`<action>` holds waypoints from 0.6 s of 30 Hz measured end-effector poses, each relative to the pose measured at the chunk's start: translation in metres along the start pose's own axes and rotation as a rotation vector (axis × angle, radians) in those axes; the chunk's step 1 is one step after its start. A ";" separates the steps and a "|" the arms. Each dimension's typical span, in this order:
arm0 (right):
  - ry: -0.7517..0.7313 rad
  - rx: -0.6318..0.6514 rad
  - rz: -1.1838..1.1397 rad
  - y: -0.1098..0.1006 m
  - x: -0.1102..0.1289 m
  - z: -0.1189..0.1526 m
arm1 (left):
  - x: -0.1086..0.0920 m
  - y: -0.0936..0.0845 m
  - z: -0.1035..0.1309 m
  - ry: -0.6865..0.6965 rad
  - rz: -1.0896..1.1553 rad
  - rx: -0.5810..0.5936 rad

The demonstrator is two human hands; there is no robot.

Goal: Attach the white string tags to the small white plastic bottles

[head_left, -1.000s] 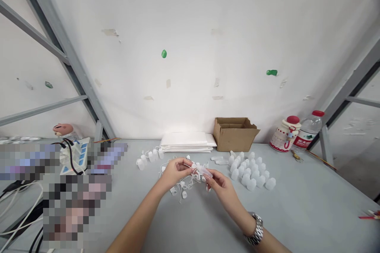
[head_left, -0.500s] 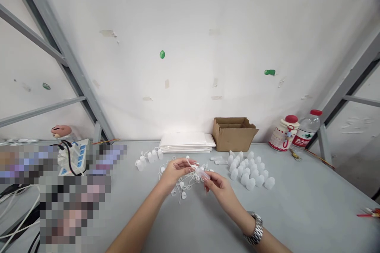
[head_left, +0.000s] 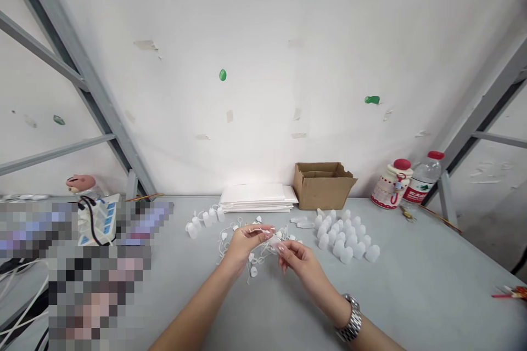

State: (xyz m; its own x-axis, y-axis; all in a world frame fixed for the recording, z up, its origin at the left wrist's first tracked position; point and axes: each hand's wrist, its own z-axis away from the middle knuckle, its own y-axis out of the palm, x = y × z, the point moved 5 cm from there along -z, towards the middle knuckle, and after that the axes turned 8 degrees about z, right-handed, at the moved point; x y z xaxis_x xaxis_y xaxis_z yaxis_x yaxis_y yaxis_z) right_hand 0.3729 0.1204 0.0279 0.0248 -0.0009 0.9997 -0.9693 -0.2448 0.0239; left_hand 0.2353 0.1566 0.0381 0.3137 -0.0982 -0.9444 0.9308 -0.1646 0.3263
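Over a loose heap of white corded caps (head_left: 253, 272), my two hands meet at a small translucent plastic bottle (head_left: 274, 241). My right hand (head_left: 300, 259) pinches the bottle's near end between thumb and fingers. At its other end my left hand (head_left: 244, 244) is closed on a white corded cap; the fingers partly hide it, and I cannot tell how firmly it sits on the bottle. To the left stand several bottles with looped caps (head_left: 207, 219). On the right, several uncapped frosted bottles (head_left: 346, 236) are grouped together.
Behind the hands lie stacked white flat packs (head_left: 255, 197) beside an open cardboard box (head_left: 324, 189). A decorated flask (head_left: 391, 185) and a red-capped water bottle (head_left: 424, 178) stand at the back right. A power strip (head_left: 99, 222) with cables is at left.
My hands have drawn closer together around the bottle and cap. The cord that stuck up above my left fingers now lies lower. The view has shifted slightly.
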 end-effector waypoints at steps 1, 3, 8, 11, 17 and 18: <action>0.012 0.009 -0.029 0.000 0.000 0.000 | 0.002 0.000 0.000 -0.003 0.027 0.003; 0.052 0.036 -0.129 0.001 -0.001 0.001 | 0.004 0.002 0.000 -0.013 0.066 0.020; 0.145 0.087 -0.325 0.003 -0.001 0.001 | 0.001 0.008 0.004 -0.008 0.082 0.019; 0.145 0.019 -0.288 -0.001 -0.004 0.000 | -0.002 0.011 0.005 0.025 0.095 -0.019; 0.088 -0.086 -0.170 -0.008 -0.011 -0.006 | 0.004 0.007 0.003 -0.002 0.103 -0.061; 0.074 -0.092 -0.149 -0.009 -0.011 -0.006 | 0.006 0.007 0.002 -0.006 0.115 -0.055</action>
State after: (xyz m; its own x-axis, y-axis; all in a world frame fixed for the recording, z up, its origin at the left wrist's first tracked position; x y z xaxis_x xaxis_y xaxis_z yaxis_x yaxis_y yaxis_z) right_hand 0.3803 0.1289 0.0171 0.1550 0.1005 0.9828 -0.9745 -0.1476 0.1688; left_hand 0.2431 0.1526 0.0348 0.4181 -0.1195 -0.9005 0.8976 -0.0981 0.4298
